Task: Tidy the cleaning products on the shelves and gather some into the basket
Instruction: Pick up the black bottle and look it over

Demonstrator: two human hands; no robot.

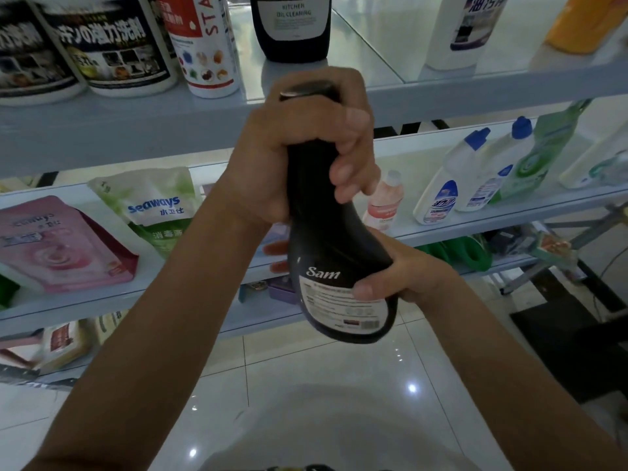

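The left hand (299, 144) grips the black Sam bottle (326, 239) by its neck, and the right hand (407, 277) grips its bottom. It is off the shelf (136, 130), not yet put away.

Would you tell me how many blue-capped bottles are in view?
2. One blue-capped bottle stands on the middle shelf at right; the other is beside it. More may be hidden.
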